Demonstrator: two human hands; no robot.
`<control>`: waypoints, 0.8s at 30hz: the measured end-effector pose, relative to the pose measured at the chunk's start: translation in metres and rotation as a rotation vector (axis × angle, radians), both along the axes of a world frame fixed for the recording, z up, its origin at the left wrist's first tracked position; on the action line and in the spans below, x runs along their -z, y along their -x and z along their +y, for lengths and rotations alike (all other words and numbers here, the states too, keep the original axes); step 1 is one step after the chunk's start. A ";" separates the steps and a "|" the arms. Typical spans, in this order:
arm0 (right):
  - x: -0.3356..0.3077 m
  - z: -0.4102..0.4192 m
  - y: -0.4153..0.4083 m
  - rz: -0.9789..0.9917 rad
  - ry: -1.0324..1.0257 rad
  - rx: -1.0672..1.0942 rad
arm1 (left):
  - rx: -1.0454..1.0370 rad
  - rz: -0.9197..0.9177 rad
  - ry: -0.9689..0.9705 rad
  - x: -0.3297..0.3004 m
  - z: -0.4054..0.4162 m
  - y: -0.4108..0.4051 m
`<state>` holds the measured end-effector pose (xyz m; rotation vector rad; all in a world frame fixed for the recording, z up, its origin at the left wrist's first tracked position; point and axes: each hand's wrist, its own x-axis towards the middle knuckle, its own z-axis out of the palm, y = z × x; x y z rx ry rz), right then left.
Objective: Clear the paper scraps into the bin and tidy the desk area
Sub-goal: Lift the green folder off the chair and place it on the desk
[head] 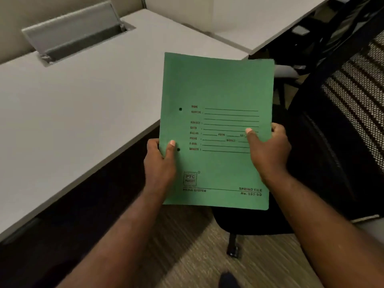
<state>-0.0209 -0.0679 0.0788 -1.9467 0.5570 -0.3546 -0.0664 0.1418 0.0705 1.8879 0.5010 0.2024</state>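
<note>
- Forearms nearest, reaching forward over carpet (pixel 187 242)
- Left hand (pixel 160 161) clamped on folder (pixel 216 90) at spine edge, thumb on cover, fingers behind; right hand (pixel 268 150) likewise at opposite edge
- Held flat, cover up, over chair (pixel 324 152) just beside desk (pixel 72 104); judged a two-handed grip to keep it square for setting down
- No scraps, no bin in view

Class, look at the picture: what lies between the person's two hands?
Head view: the green file folder spans between left hand and right hand, which grip its side edges.
</note>
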 end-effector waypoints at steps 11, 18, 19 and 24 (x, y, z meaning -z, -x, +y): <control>-0.095 0.150 0.007 -0.085 -0.014 -0.261 | -0.246 -0.043 -0.033 -0.082 0.129 0.057; -0.121 0.238 -0.033 -0.125 0.022 -0.430 | -0.395 -0.103 -0.073 -0.110 0.207 0.038; -0.123 0.251 -0.040 -0.132 0.036 -0.464 | -0.427 -0.111 -0.071 -0.111 0.218 0.035; -0.132 0.306 -0.078 -0.121 0.076 -0.694 | -0.611 -0.136 -0.080 -0.111 0.273 0.012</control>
